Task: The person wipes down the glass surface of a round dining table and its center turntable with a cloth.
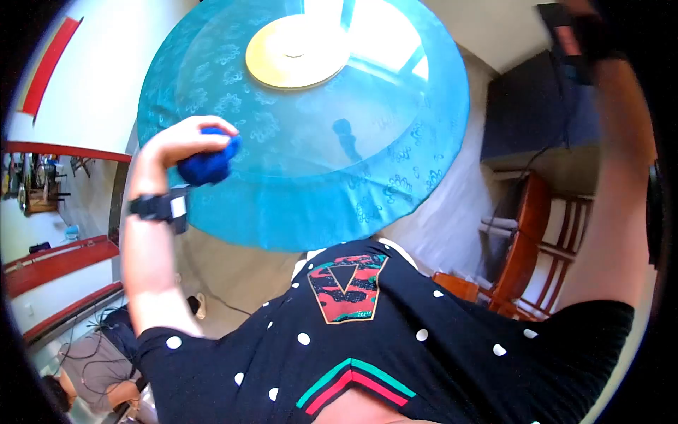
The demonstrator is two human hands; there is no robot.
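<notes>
Blue and crumpled, a cloth-like bundle (206, 168) sat in your left hand (187, 140), over the left near part of the round, teal-covered bench (282, 219). Your left fingers (217, 125) were curled closed around its top; whether it touched the teal cover could not be told. Your right hand (580, 6) was raised at the far right, blurred and cut off, so its openness and any hold could not be told. Good handling, it seemed, called for gathering loose folds into your palm, gripping lightly, and holding the bundle clear of your wrist device (179, 206). It was well apart from the yellow disc (265, 63) farther off, which left your wrist room.
</notes>
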